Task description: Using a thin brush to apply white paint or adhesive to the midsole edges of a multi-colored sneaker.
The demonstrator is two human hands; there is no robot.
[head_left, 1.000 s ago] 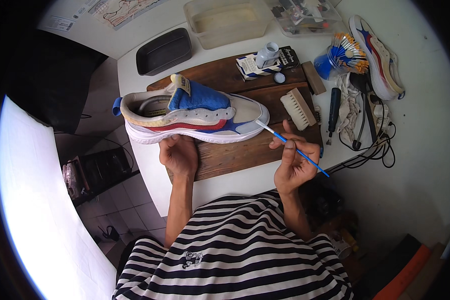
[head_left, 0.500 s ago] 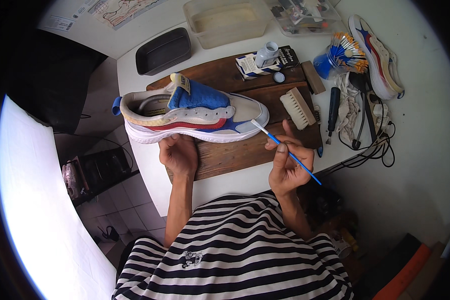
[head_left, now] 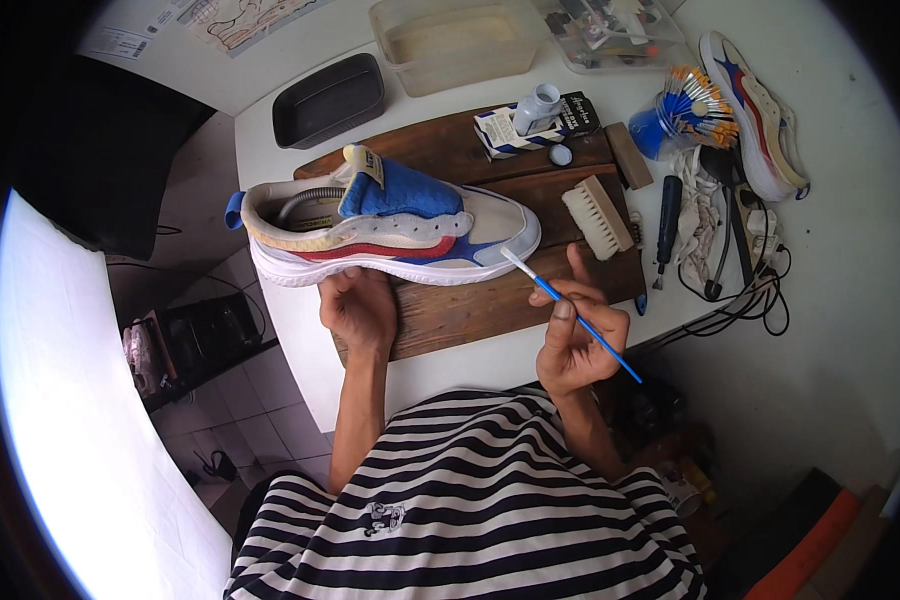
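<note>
A white, blue and red sneaker [head_left: 400,235] without laces is held above the dark wooden board [head_left: 450,325], its toe pointing right. A metal spring-like coil shows inside its opening. My left hand [head_left: 358,312] supports the sole from below, the thumb up against it and the other fingers partly hidden. In my right hand [head_left: 582,335] a thin blue paintbrush [head_left: 590,328] is pinched between thumb and fingers. Its pale bristles meet or nearly meet the toe's grey side panel. Just beyond that hand lies a wooden scrub brush [head_left: 597,218] with pale bristles.
An opened small bottle [head_left: 538,110] stands by a box [head_left: 500,135], its cap [head_left: 560,155] nearby. Behind are a black tray [head_left: 328,102] and a clear tub [head_left: 455,50]. At right are a cup of paintbrushes [head_left: 655,130], a second sneaker [head_left: 755,115], a rag [head_left: 697,215] and cables [head_left: 770,290].
The paintbrush tip has shifted slightly down along the toe's side panel, with my right hand tilting a little. The sneaker and my left hand stay almost in place.
</note>
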